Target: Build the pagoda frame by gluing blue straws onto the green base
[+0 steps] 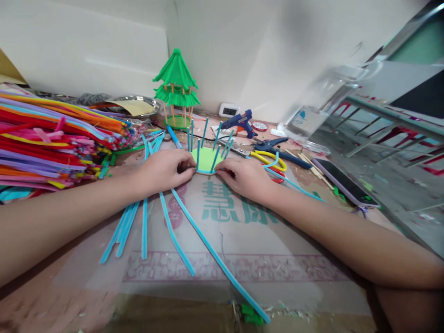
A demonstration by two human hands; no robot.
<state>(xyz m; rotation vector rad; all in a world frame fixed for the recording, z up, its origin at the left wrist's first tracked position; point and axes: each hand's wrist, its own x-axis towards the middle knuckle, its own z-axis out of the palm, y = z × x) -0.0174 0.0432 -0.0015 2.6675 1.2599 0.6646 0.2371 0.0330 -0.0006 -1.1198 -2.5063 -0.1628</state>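
Note:
A light-green round base [203,159] lies flat at the middle of the table, with several blue upright sticks [198,156] standing around its edge. A light-blue pipe cleaner [204,172] runs along the front rim of this base. My left hand [168,169] is closed at the rim's left side, thumb and forefinger pinching the pipe cleaner there. At the right front, my right hand [248,178] pinches it too; its fingertips are partly hidden. More light-blue pipe cleaners [215,249] lie loose under and in front of my left hand.
A green-roofed pavilion model [176,88] stands behind. Bundled coloured pipe cleaners [52,143] fill the left. Behind and right lie a glue gun [239,122], a timer [229,110], pliers [274,142], yellow-handled scissors [270,157], a phone [343,180] and a clear plastic jug [312,115].

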